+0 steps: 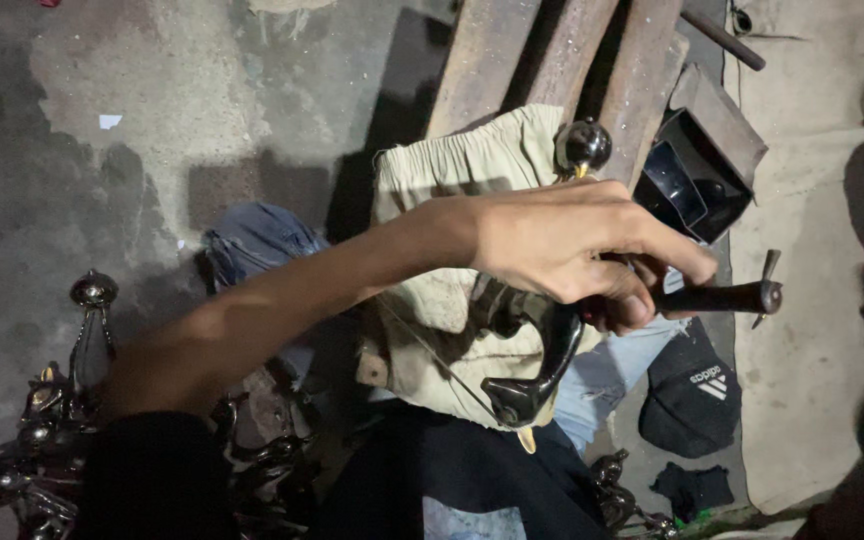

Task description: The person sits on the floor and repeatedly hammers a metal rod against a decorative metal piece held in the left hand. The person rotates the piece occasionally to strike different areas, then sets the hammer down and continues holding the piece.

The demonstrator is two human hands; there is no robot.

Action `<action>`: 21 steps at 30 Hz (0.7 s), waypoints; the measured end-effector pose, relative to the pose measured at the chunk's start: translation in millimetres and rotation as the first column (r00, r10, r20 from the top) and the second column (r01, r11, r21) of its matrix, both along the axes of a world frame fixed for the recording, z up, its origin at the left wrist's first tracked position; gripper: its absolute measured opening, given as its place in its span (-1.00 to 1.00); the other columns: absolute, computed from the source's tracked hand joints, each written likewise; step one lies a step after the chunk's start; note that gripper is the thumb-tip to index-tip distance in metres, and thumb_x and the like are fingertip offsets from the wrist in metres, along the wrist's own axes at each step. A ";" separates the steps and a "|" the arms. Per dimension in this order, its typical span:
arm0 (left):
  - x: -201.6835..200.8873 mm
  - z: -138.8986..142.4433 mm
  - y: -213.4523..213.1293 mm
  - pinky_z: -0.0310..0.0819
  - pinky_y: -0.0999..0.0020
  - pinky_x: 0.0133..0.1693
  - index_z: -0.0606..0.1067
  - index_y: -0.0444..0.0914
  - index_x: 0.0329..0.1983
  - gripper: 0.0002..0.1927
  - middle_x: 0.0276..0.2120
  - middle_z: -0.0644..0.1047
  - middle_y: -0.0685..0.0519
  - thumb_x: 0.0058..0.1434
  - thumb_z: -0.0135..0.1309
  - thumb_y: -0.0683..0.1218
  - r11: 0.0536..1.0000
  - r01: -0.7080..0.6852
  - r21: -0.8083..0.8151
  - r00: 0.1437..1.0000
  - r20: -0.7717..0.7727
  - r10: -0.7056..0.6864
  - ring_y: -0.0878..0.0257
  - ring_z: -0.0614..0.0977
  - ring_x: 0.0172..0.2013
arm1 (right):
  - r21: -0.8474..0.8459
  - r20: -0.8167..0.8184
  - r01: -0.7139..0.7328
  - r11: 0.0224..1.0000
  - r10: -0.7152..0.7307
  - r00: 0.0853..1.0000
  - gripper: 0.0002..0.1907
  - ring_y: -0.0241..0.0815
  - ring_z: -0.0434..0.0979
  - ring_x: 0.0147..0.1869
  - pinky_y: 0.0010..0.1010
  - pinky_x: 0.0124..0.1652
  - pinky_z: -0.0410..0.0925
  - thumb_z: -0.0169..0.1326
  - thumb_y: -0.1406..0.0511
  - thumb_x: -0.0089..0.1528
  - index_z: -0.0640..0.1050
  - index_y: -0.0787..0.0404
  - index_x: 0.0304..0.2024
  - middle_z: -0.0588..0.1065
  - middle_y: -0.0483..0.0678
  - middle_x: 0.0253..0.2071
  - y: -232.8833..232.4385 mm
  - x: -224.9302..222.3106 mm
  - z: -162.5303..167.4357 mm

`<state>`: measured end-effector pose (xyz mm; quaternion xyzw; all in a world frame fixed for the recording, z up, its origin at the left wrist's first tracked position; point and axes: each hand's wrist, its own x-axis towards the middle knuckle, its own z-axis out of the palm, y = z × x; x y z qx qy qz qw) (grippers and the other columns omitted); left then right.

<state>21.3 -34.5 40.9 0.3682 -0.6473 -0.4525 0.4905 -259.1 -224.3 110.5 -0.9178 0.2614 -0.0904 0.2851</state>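
One dark curved metal piece (pixel 537 360), ornate and glossy, sits in my view just under the left hand (pixel 562 245), which wraps tight round its upper part above the lap. A dark rod (pixel 717 297) sticks out rightward from that fist; I cannot tell whether it joins the piece. The right hand is out of my view. Beneath lies beige cloth (pixel 452 170), hemmed in by rusty beams (pixel 532 50) beyond. Bare concrete floor (pixel 102 150) gives open room to the left. A dark open box (pixel 697 175) stands right of the beams, its inside too shadowed to read. More ornate castings (pixel 62 420) crowd bottom left.
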 end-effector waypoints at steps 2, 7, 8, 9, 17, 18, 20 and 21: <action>0.5 -0.8 4.7 0.70 0.39 -0.24 0.48 -0.19 0.18 -0.71 -0.32 0.72 0.10 0.42 0.04 -0.21 1.000 -0.013 -0.012 0.999 -0.041 0.012 0.39 0.80 -0.34 | 0.015 0.000 0.006 1.000 -0.006 1.000 -0.71 0.02 0.47 -0.13 -0.29 -0.13 0.37 0.03 0.27 0.46 0.42 0.43 0.01 0.45 0.20 -0.16 0.4 -0.1 0.1; -1.1 -7.4 10.7 0.74 0.38 -0.24 0.49 -0.21 0.17 -0.71 -0.32 0.74 0.04 0.41 0.00 -0.27 0.997 -0.044 0.056 0.993 -0.110 0.050 0.34 0.81 -0.35 | 0.012 -0.018 -0.004 1.000 0.004 1.000 -0.68 0.06 0.48 -0.09 -0.27 -0.11 0.38 0.04 0.25 0.45 0.42 0.44 0.04 0.45 0.23 -0.12 -0.9 3.8 -5.5; -2.9 -9.0 10.2 0.74 0.38 -0.25 0.46 -0.20 0.20 -0.67 -0.31 0.73 0.03 0.40 -0.02 -0.27 0.996 -0.068 0.064 0.991 -0.115 0.075 0.33 0.81 -0.36 | 0.011 -0.026 -0.017 1.000 0.018 1.000 -0.68 0.07 0.48 -0.09 -0.27 -0.11 0.38 0.05 0.25 0.45 0.42 0.45 0.05 0.45 0.23 -0.12 -3.4 5.7 -8.8; -5.1 -9.9 7.3 0.73 0.38 -0.25 0.42 -0.20 0.24 -0.63 -0.30 0.72 0.03 0.39 -0.03 -0.28 0.994 -0.089 0.070 0.988 -0.116 0.097 0.33 0.81 -0.36 | 0.020 -0.030 -0.021 1.000 0.022 0.999 -0.67 0.08 0.48 -0.08 -0.27 -0.11 0.38 0.05 0.25 0.45 0.42 0.45 0.05 0.45 0.24 -0.11 -6.9 6.2 -10.8; -14.6 -10.8 13.8 0.71 0.32 -0.14 0.29 -0.29 0.37 -0.51 -0.20 0.70 -0.05 0.37 -0.01 -0.26 0.952 -0.263 0.156 0.953 -0.113 0.282 0.24 0.82 -0.24 | 0.190 -0.039 -0.065 0.980 0.073 0.997 -0.61 0.14 0.50 -0.02 -0.24 -0.08 0.39 0.07 0.23 0.43 0.41 0.47 0.10 0.45 0.28 -0.05 -67.6 26.4 -42.4; -13.5 -8.8 16.3 0.70 0.30 -0.13 0.28 -0.29 0.36 -0.51 -0.24 0.71 -0.06 0.36 -0.01 -0.26 0.943 -0.268 0.198 0.951 -0.103 0.292 0.23 0.81 -0.25 | 0.201 -0.060 -0.112 0.973 0.126 0.990 -0.60 0.15 0.50 -0.01 -0.24 -0.07 0.39 0.07 0.23 0.43 0.41 0.47 0.11 0.45 0.28 -0.04 -77.5 32.7 -45.3; -13.3 -3.5 19.6 0.68 0.29 -0.09 0.29 -0.31 0.33 -0.53 -0.27 0.72 -0.08 0.35 -0.03 -0.27 0.930 -0.268 0.251 0.942 -0.134 0.308 0.21 0.81 -0.24 | 0.219 -0.111 -0.070 0.973 0.096 0.989 -0.59 0.16 0.50 0.00 -0.23 -0.07 0.39 0.07 0.22 0.42 0.41 0.48 0.12 0.45 0.29 -0.02 -94.8 46.1 -49.1; -14.4 -1.0 21.8 0.68 0.29 -0.06 0.32 -0.32 0.31 -0.56 -0.26 0.71 -0.09 0.36 -0.05 -0.28 0.927 -0.266 0.265 0.932 -0.175 0.318 0.21 0.81 -0.23 | 0.208 -0.162 0.048 0.977 -0.014 0.987 -0.58 0.17 0.50 0.01 -0.23 -0.06 0.40 0.08 0.22 0.42 0.41 0.48 0.12 0.45 0.30 -0.02 -100.5 51.3 -48.7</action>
